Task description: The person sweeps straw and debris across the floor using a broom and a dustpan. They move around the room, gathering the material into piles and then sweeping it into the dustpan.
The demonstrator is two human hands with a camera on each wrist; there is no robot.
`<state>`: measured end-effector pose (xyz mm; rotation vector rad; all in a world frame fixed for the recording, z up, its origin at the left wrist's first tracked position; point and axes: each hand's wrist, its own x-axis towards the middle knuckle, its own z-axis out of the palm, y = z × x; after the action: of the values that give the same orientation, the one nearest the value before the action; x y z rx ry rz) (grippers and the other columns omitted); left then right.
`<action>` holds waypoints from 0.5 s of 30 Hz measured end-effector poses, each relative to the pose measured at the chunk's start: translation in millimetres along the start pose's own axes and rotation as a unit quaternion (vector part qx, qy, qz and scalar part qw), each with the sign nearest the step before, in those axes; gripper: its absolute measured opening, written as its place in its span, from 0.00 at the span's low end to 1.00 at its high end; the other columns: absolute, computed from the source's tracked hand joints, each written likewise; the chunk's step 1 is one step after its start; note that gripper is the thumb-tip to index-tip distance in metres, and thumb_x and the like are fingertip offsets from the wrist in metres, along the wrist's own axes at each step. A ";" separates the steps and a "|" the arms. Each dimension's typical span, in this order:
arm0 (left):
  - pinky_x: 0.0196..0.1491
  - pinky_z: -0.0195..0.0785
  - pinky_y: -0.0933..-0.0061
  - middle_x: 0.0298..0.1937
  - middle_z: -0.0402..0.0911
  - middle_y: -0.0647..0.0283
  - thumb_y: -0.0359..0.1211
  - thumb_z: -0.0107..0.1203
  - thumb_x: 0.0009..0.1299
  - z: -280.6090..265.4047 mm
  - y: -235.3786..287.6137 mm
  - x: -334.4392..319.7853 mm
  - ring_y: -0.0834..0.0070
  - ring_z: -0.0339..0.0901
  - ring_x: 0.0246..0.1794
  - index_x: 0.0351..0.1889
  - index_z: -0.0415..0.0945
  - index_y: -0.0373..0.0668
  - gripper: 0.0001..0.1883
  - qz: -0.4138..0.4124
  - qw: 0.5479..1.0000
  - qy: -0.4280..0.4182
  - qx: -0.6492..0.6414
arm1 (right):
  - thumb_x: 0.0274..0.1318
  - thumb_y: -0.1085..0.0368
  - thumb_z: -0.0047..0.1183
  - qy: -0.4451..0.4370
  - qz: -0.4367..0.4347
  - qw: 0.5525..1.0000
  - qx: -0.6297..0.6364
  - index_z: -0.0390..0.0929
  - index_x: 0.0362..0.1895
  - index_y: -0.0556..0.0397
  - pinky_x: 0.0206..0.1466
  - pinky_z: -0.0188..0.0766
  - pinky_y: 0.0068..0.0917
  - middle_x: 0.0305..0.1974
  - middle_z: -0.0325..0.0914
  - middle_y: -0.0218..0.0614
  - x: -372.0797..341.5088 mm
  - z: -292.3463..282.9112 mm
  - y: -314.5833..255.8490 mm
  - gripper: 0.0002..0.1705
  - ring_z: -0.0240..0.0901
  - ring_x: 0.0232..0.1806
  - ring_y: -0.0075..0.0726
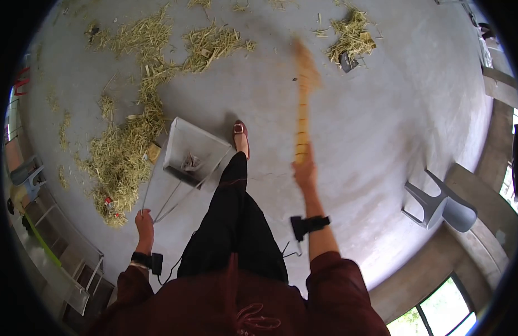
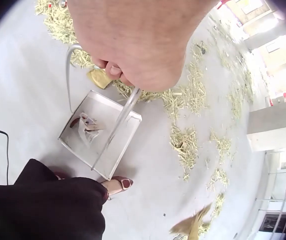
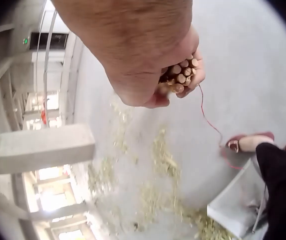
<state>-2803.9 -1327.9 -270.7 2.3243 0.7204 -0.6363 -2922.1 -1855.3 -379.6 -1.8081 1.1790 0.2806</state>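
My left hand (image 1: 144,225) grips the thin metal handle (image 2: 125,112) of a white dustpan (image 1: 185,139). The dustpan rests on the floor left of my forward foot, with crumpled, see-through litter (image 2: 88,131) inside. In my right hand (image 1: 305,171) is a straw broom (image 1: 302,120), held by its bound stick handle and pointing forward. Its brush end is blurred in the head view and shows at the bottom of the left wrist view. The cut stick ends (image 3: 183,75) of the handle poke out of the right fist, and a red cord (image 3: 206,112) hangs there.
Loose straw (image 1: 116,159) lies in a long heap left of and beyond the dustpan. A separate straw clump (image 1: 351,33) with a dark scrap lies ahead right. A grey plastic chair (image 1: 438,204) is on the right, and concrete ledges line the sides.
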 end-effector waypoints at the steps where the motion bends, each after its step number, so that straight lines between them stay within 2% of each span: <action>1: 0.17 0.48 0.80 0.15 0.61 0.72 0.35 0.41 0.65 11.6 7.6 4.5 0.85 0.57 0.14 0.31 0.72 0.36 0.13 -0.005 1.000 0.002 -0.001 | 0.41 0.75 0.48 0.019 0.095 0.995 0.034 0.45 0.66 0.41 0.24 0.70 0.37 0.35 0.75 0.46 18.6 -26.8 -3.2 0.45 0.72 0.23 0.47; 2: 0.17 0.48 0.81 0.15 0.61 0.72 0.35 0.42 0.65 27.4 21.3 17.7 0.85 0.57 0.14 0.31 0.72 0.36 0.12 -0.006 1.000 0.003 -0.005 | 0.43 0.73 0.47 0.042 0.187 0.979 0.070 0.49 0.65 0.41 0.16 0.67 0.34 0.27 0.74 0.44 42.1 -47.3 -13.2 0.41 0.69 0.15 0.41; 3: 0.17 0.49 0.80 0.15 0.62 0.71 0.34 0.42 0.65 37.8 31.7 23.3 0.84 0.58 0.14 0.30 0.72 0.36 0.11 -0.018 1.000 0.002 -0.013 | 0.43 0.73 0.47 0.041 0.190 0.979 0.066 0.49 0.65 0.41 0.16 0.67 0.34 0.27 0.74 0.44 72.0 -54.3 -8.2 0.41 0.69 0.15 0.41; 5: 0.17 0.49 0.80 0.15 0.63 0.71 0.35 0.43 0.65 46.2 52.6 12.8 0.84 0.58 0.14 0.31 0.72 0.36 0.12 -0.038 0.999 -0.007 -0.021 | 0.45 0.71 0.47 0.056 0.242 0.934 0.257 0.59 0.54 0.43 0.07 0.55 0.25 0.15 0.64 0.35 115.7 -44.6 21.5 0.28 0.57 0.07 0.28; 6: 0.17 0.50 0.80 0.15 0.63 0.71 0.35 0.43 0.65 54.6 70.7 22.3 0.84 0.58 0.14 0.31 0.72 0.36 0.12 -0.029 0.998 -0.015 -0.045 | 0.47 0.66 0.49 0.051 0.239 0.930 0.275 0.61 0.46 0.43 0.08 0.55 0.26 0.13 0.60 0.31 127.2 -22.7 18.5 0.19 0.55 0.07 0.28; 7: 0.18 0.50 0.79 0.15 0.63 0.71 0.35 0.42 0.66 58.5 74.6 29.5 0.84 0.58 0.14 0.31 0.72 0.35 0.12 -0.015 1.000 -0.006 -0.011 | 0.47 0.65 0.50 0.029 0.227 0.934 0.275 0.57 0.51 0.43 0.12 0.58 0.29 0.16 0.64 0.35 130.9 4.2 10.2 0.25 0.60 0.11 0.33; 8: 0.18 0.50 0.79 0.15 0.63 0.71 0.35 0.42 0.66 64.6 82.6 34.3 0.84 0.58 0.14 0.31 0.72 0.35 0.12 -0.018 1.000 -0.006 -0.010 | 0.48 0.63 0.51 0.007 0.179 0.962 0.206 0.53 0.56 0.42 0.16 0.62 0.33 0.19 0.68 0.38 122.0 46.2 -3.3 0.31 0.65 0.16 0.37; 9: 0.18 0.50 0.79 0.15 0.63 0.70 0.35 0.42 0.66 66.2 89.5 33.6 0.84 0.58 0.14 0.32 0.72 0.35 0.12 -0.013 1.000 -0.002 -0.005 | 0.48 0.61 0.52 -0.011 0.116 0.992 0.053 0.49 0.61 0.41 0.20 0.66 0.36 0.22 0.71 0.41 102.7 84.2 -24.3 0.37 0.69 0.20 0.42; 10: 0.18 0.50 0.79 0.15 0.63 0.70 0.35 0.42 0.66 66.1 99.4 35.7 0.83 0.58 0.15 0.32 0.72 0.35 0.12 -0.003 1.000 0.003 0.000 | 0.48 0.59 0.53 -0.024 0.057 0.996 -0.060 0.44 0.67 0.40 0.24 0.70 0.40 0.25 0.75 0.44 78.6 116.4 -56.3 0.43 0.74 0.24 0.47; 11: 0.18 0.50 0.79 0.15 0.63 0.70 0.35 0.42 0.66 68.6 113.1 39.3 0.83 0.58 0.15 0.32 0.72 0.35 0.12 0.000 1.000 0.005 0.002 | 0.42 0.64 0.54 -0.104 0.091 0.990 -0.023 0.41 0.68 0.40 0.35 0.71 0.40 0.31 0.76 0.52 53.6 120.1 -109.2 0.49 0.75 0.34 0.56; 13: 0.19 0.51 0.79 0.16 0.63 0.70 0.35 0.42 0.66 72.7 137.5 32.7 0.83 0.58 0.16 0.32 0.72 0.35 0.12 0.009 1.000 -0.011 0.023 | 0.40 0.66 0.51 -0.150 -0.047 0.985 0.076 0.41 0.68 0.39 0.40 0.70 0.43 0.32 0.75 0.56 32.9 148.9 -127.6 0.49 0.73 0.35 0.60; 14: 0.19 0.51 0.79 0.16 0.63 0.70 0.35 0.42 0.66 72.7 146.7 30.5 0.83 0.58 0.16 0.32 0.72 0.35 0.12 0.008 0.999 -0.012 0.028 | 0.40 0.67 0.49 -0.252 -0.007 0.962 0.104 0.38 0.68 0.37 0.42 0.69 0.45 0.32 0.75 0.56 24.8 128.8 -161.9 0.50 0.72 0.37 0.63; 15: 0.20 0.51 0.79 0.16 0.62 0.70 0.35 0.42 0.65 74.8 156.9 31.1 0.83 0.58 0.16 0.32 0.72 0.35 0.12 0.000 1.000 -0.014 0.022 | 0.40 0.67 0.49 -0.251 -0.006 0.962 0.107 0.38 0.68 0.37 0.42 0.69 0.45 0.32 0.75 0.56 25.8 111.6 -175.7 0.50 0.72 0.37 0.63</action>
<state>-2701.7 -1471.8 -276.6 2.3505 0.7005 -0.6883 -2735.2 -1763.2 -355.3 -1.4389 0.8038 0.5477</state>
